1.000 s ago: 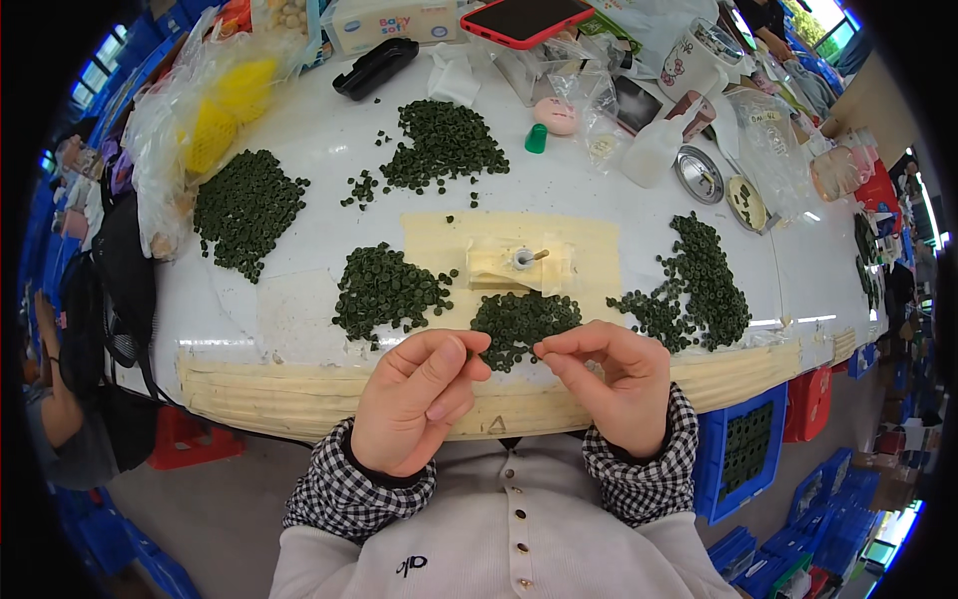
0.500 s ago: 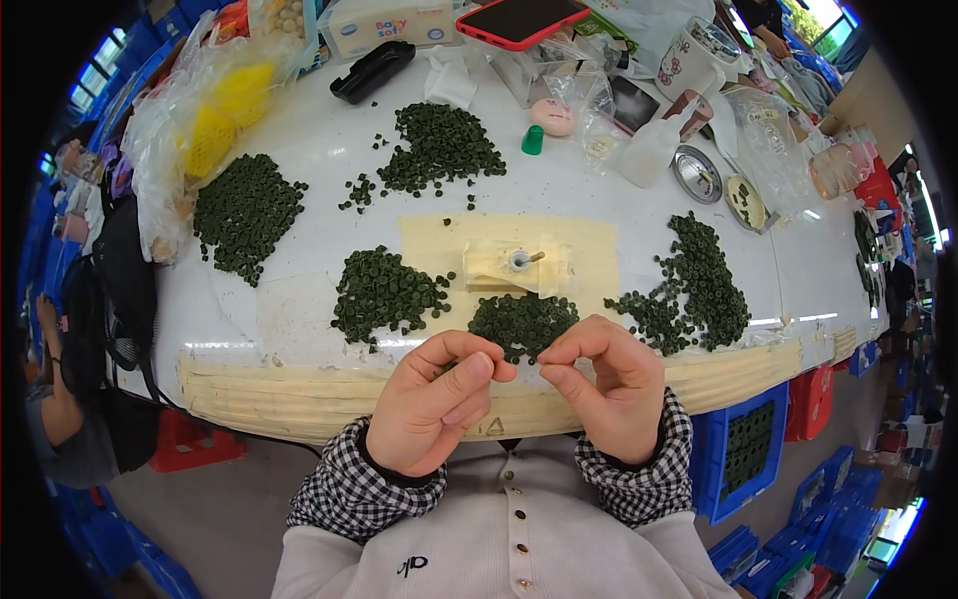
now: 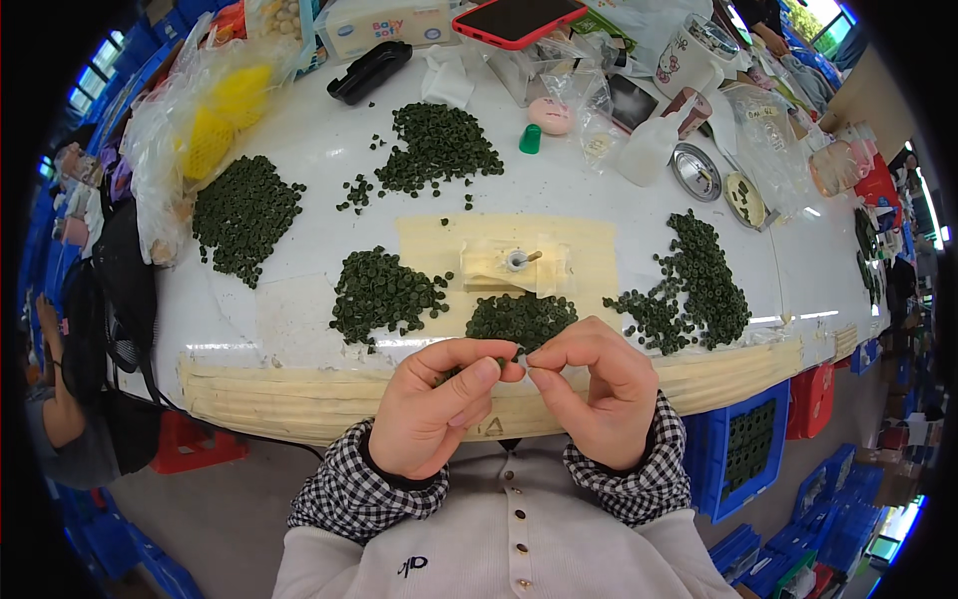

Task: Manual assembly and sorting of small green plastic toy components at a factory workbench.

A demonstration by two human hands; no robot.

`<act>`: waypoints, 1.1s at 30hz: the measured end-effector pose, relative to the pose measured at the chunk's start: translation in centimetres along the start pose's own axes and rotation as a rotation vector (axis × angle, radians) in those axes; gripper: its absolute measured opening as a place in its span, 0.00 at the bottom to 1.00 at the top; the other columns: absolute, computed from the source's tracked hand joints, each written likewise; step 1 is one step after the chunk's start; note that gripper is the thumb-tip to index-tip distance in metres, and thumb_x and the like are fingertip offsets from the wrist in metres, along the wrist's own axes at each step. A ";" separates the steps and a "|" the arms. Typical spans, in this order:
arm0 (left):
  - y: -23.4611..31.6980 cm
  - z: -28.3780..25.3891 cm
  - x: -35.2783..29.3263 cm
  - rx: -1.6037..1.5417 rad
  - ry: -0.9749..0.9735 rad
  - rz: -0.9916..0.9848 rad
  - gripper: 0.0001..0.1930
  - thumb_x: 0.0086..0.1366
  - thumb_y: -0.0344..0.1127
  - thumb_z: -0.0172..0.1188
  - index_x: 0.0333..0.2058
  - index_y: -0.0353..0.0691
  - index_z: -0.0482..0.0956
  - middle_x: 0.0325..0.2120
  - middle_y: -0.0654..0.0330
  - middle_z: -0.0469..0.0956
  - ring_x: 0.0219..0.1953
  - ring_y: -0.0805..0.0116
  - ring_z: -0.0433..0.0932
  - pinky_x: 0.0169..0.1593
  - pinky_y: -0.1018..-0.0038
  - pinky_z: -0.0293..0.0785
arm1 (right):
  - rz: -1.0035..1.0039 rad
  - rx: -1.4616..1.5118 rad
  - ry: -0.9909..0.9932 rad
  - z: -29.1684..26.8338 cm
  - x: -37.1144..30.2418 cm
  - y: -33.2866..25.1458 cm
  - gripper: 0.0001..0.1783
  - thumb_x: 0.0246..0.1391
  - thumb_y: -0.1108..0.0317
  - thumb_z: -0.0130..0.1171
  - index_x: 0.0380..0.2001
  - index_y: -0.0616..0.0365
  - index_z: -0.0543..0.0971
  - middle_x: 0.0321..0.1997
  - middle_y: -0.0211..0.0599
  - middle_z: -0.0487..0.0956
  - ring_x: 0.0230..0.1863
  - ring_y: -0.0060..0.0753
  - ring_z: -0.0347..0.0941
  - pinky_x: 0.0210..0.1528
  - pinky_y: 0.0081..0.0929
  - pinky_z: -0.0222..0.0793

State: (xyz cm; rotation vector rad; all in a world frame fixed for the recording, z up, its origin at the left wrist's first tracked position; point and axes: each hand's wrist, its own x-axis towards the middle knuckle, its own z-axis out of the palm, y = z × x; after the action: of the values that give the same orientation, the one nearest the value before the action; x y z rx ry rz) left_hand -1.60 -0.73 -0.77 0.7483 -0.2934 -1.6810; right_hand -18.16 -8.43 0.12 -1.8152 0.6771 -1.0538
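Note:
My left hand (image 3: pixel 436 407) is closed in a pinch near the table's front edge. A small dark green round piece (image 3: pixel 499 363) shows between its thumb and forefinger. Close beside it, my right hand (image 3: pixel 602 396) has thumb and forefinger pressed together; whatever is in them is too small to make out. The fingertips of both hands almost meet. Just beyond them lies a pile of small dark green round parts (image 3: pixel 521 317). Behind that pile, a little fixture with a metal pin (image 3: pixel 519 261) is taped onto a yellowish sheet (image 3: pixel 589 240).
More green piles lie at the left (image 3: pixel 245 220), centre left (image 3: pixel 385 296), back (image 3: pixel 439 150) and right (image 3: pixel 704 285). A red-edged phone (image 3: pixel 519 18), black case (image 3: pixel 370 72), green cap (image 3: pixel 531 140) and white bottle (image 3: pixel 647 152) stand farther back. A blue crate (image 3: pixel 711 469) sits below the table edge.
My right hand has moved slightly left, bringing its fingertips closer to my left hand's. A green piece now shows in my left pinch.

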 end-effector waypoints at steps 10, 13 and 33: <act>-0.5 0.5 -0.1 0.070 0.037 0.003 0.11 0.64 0.32 0.53 0.41 0.33 0.76 0.26 0.63 0.76 0.18 0.84 0.58 0.22 0.85 0.54 | -0.111 -0.176 0.049 0.6 0.2 -0.6 0.11 0.36 0.82 0.65 0.28 0.59 0.80 0.26 0.33 0.74 0.28 0.29 0.70 0.28 0.22 0.65; -0.5 0.6 -0.1 0.071 0.034 0.001 0.10 0.65 0.33 0.53 0.40 0.33 0.77 0.25 0.64 0.75 0.18 0.84 0.58 0.22 0.85 0.54 | -0.154 -0.211 0.042 0.6 0.2 -0.7 0.13 0.34 0.82 0.66 0.29 0.59 0.81 0.26 0.32 0.74 0.28 0.29 0.69 0.28 0.22 0.65; -0.1 0.4 -0.2 0.032 -0.045 -0.092 0.07 0.64 0.31 0.55 0.36 0.33 0.76 0.24 0.64 0.75 0.17 0.86 0.58 0.21 0.86 0.53 | -0.174 -0.123 -0.061 0.0 0.1 -0.5 0.12 0.35 0.81 0.65 0.28 0.60 0.78 0.27 0.33 0.70 0.29 0.30 0.66 0.31 0.21 0.61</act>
State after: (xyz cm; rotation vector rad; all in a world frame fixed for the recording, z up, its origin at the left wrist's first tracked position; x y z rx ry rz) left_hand -1.94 -0.65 -0.45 0.7585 -0.3225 -1.7856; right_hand -18.14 -8.29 0.62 -2.0337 0.5656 -1.0843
